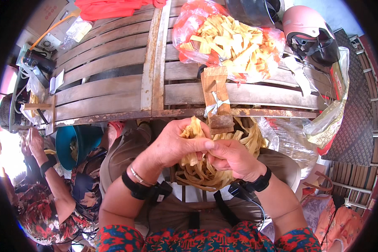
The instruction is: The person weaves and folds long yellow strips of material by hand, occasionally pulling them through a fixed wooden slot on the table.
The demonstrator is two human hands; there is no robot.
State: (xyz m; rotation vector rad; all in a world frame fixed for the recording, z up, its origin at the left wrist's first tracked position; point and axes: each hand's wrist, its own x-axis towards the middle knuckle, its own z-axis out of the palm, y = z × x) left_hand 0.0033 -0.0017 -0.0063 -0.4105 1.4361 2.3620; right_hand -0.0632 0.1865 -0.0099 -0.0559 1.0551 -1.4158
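Observation:
My left hand (181,142) is closed on a crumpled pale yellow strip (192,131), soft and leaf-like, which sticks up past the fingers. Thumb and fingers of my right hand (234,158) pinch at its lower end, so the two thumbs nearly meet. What lies between the fingertips is mostly hidden. Below and behind my hands, a heap of long yellow strips (206,176) rests at my lap. Just beyond, a wooden block (216,80) juts over the table's front edge, with a white strip (216,104) knotted around it.
On the slatted table (109,59) lies a red and clear plastic bag (189,25) full of cut yellow pieces (235,38). A pink helmet (306,21) sits at the far right. To my left, a co-worker's arm (54,180) reaches near a teal bucket (88,138).

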